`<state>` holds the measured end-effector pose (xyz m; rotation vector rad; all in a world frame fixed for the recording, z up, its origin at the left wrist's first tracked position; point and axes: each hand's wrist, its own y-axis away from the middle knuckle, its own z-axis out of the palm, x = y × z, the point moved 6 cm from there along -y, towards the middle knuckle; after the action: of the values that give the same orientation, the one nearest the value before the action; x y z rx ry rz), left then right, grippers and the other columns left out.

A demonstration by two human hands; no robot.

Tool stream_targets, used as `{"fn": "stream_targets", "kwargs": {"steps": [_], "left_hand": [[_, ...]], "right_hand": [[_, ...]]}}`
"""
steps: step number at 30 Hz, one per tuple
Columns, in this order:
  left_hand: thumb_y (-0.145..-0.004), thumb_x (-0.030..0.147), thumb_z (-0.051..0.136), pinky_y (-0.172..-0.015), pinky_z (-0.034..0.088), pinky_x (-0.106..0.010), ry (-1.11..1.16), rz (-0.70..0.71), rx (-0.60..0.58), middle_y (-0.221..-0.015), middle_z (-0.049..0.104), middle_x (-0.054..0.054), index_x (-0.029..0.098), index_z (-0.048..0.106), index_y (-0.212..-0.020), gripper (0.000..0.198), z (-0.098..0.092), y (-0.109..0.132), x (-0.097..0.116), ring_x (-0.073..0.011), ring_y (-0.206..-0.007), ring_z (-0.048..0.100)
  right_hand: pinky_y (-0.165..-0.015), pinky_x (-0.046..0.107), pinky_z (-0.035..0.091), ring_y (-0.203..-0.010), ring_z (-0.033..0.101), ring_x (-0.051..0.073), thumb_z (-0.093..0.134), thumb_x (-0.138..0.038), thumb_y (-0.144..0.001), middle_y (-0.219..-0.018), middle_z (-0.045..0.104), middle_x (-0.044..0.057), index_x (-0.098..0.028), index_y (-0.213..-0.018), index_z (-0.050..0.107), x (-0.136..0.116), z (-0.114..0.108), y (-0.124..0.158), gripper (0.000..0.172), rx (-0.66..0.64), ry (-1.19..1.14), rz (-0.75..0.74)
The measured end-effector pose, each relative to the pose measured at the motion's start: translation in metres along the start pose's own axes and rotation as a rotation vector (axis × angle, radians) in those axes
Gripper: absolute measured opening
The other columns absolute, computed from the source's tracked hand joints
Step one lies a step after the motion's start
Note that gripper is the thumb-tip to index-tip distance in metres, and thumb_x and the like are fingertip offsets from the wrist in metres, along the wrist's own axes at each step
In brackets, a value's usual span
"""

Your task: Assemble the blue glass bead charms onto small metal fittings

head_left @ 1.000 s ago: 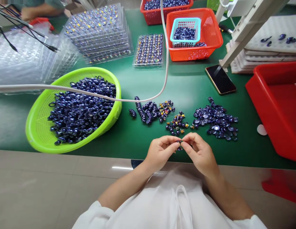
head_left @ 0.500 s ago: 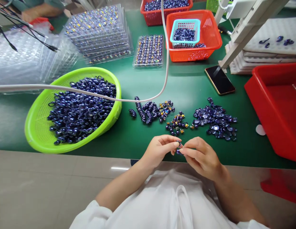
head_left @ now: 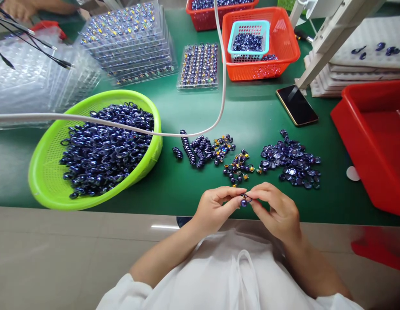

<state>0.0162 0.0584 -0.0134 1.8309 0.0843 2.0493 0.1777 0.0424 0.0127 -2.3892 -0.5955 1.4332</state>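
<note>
My left hand (head_left: 216, 209) and my right hand (head_left: 277, 211) meet at the near edge of the green table (head_left: 251, 112). Both pinch one small dark blue ring piece (head_left: 244, 199) between thumbs and forefingers. Just beyond the fingers lies a loose cluster of blue pieces with yellow parts (head_left: 238, 167). To its right spreads a pile of flat purple-blue gems (head_left: 292, 161). Left of it lie rows of stacked blue rings (head_left: 194, 150). A lime green basket (head_left: 41, 181) heaped with dark blue rings sits at the left.
A white cable (head_left: 223, 77) arcs over the table. Clear trays of finished pieces (head_left: 200, 66) and a taller stack (head_left: 129, 41) stand behind. An orange basket (head_left: 284, 47) holds a teal basket (head_left: 248, 30). A phone (head_left: 296, 105) and a red bin (head_left: 377, 142) lie at right. Another person's hand (head_left: 13, 6) shows far left.
My hands stayed together at the table edge, shifting slightly while turning the small piece between the fingertips. The view tilted a little; nothing else on the table moved.
</note>
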Motion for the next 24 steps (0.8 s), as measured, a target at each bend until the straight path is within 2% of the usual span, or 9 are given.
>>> {"fn": "stream_targets", "kwargs": {"steps": [14, 19, 22, 24], "left_hand": [[-0.087, 0.024, 0.07, -0.071, 0.055, -0.028, -0.207, 0.188, -0.013, -0.087, 0.077, -0.01, 0.016, 0.08, -0.101, 0.02, -0.001, 0.001, 0.008, -0.0188, -0.077, 0.069], [-0.089, 0.019, 0.065, -0.073, 0.055, -0.03, -0.316, 0.369, -0.01, -0.085, 0.077, -0.01, 0.018, 0.079, -0.102, 0.019, 0.002, 0.004, 0.017, -0.0188, -0.076, 0.069], [-0.089, 0.017, 0.065, -0.073, 0.054, -0.03, -0.345, 0.426, 0.008, -0.085, 0.078, -0.01, 0.018, 0.078, -0.102, 0.019, 0.003, 0.005, 0.019, -0.0188, -0.076, 0.069], [-0.089, 0.015, 0.065, -0.073, 0.054, -0.03, -0.362, 0.437, 0.019, -0.084, 0.078, -0.01, 0.017, 0.078, -0.102, 0.019, 0.003, 0.005, 0.018, -0.0186, -0.076, 0.069]], "right_hand": [[-0.071, 0.03, 0.057, -0.085, 0.069, 0.017, 0.064, -0.007, -0.087, -0.094, 0.072, 0.003, -0.027, -0.106, 0.067, -0.001, 0.002, -0.002, 0.028, 0.005, 0.021, 0.007], [-0.068, 0.028, 0.056, -0.078, 0.068, 0.016, 0.062, -0.012, -0.09, -0.088, 0.07, 0.002, -0.025, -0.099, 0.065, 0.0, 0.004, -0.002, 0.017, 0.015, -0.008, 0.139], [-0.063, 0.026, 0.054, -0.069, 0.064, 0.014, 0.063, -0.017, -0.09, -0.083, 0.068, 0.0, -0.024, -0.094, 0.064, 0.002, 0.005, -0.003, 0.008, 0.016, 0.008, 0.238], [-0.06, 0.025, 0.053, -0.067, 0.063, 0.013, 0.062, -0.017, -0.091, -0.081, 0.067, 0.0, -0.024, -0.092, 0.064, 0.002, 0.005, -0.004, 0.007, 0.002, 0.01, 0.251]]}}
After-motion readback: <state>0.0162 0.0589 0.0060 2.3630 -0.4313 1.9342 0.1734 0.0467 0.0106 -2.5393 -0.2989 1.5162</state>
